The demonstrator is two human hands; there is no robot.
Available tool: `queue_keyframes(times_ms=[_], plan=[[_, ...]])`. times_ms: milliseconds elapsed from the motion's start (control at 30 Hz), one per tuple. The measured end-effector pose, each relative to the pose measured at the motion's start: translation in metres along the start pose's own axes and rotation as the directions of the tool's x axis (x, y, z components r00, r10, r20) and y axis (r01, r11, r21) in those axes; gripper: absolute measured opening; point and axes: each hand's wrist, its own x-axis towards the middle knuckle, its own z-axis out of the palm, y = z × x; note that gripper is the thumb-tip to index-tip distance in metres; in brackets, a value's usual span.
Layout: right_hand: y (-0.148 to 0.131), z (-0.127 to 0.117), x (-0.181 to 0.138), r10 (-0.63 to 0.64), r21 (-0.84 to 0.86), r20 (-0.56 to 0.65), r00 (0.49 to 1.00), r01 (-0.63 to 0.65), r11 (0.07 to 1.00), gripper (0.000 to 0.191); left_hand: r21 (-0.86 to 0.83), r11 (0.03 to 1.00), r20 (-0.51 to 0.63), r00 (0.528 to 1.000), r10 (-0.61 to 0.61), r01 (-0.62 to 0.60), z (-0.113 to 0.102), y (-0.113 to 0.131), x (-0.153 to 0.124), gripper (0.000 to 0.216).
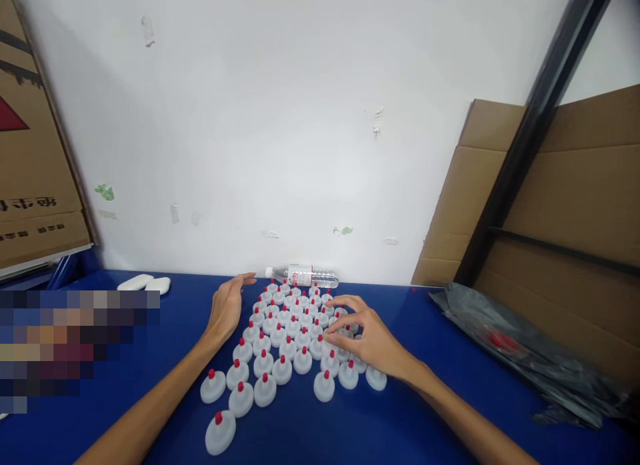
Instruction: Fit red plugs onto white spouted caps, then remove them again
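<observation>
Many white round caps with red tips [293,326] stand upright in a close group on the blue table. My left hand [227,306] is at the group's left edge, fingers stretched toward the clear plastic bottle [325,278] lying behind the caps. Over the right side of the group is my right hand [361,328], its thumb and fingers curved and apart. It hides several caps, and I cannot tell whether its fingertips touch any. Closest to me at the front left is a single white cap [220,435].
Two white rounded objects [145,283] lie at the back left. A grey plastic bag [520,358] with something red lies at the right. Cardboard [40,152] stands at the left, more cardboard [460,192] at the right by a dark metal post [517,145]. A white wall is behind.
</observation>
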Motion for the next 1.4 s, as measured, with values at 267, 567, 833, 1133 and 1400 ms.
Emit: queue_keyframes(times_ms=[267,567,833,1133,1400], plan=[[0.031,-0.027,0.009,0.059,-0.006,-0.371,0.927,-0.066,0.998,0.032,0.097,0.995,-0.012,1.000,-0.001,0.002,-0.002,0.007,-0.001,0.060],[0.066,-0.020,0.008,0.130,-0.075,-0.323,0.937,-0.163,0.984,0.036,0.461,0.887,0.081,0.996,-0.024,-0.016,-0.006,-0.003,0.002,0.071],[0.070,-0.028,0.002,0.214,-0.103,-0.300,0.930,-0.254,0.962,0.061,0.721,0.689,0.023,0.991,-0.129,0.073,-0.028,-0.024,0.005,0.098],[0.089,-0.027,-0.004,0.372,-0.343,-0.165,0.913,-0.407,0.847,0.073,0.830,0.550,0.066,0.963,-0.261,0.092,-0.028,-0.029,0.008,0.103],[0.092,-0.023,-0.003,0.435,-0.498,-0.037,0.899,-0.394,0.772,0.066,0.869,0.487,0.080,0.950,-0.302,0.082,-0.027,-0.029,0.010,0.098]])
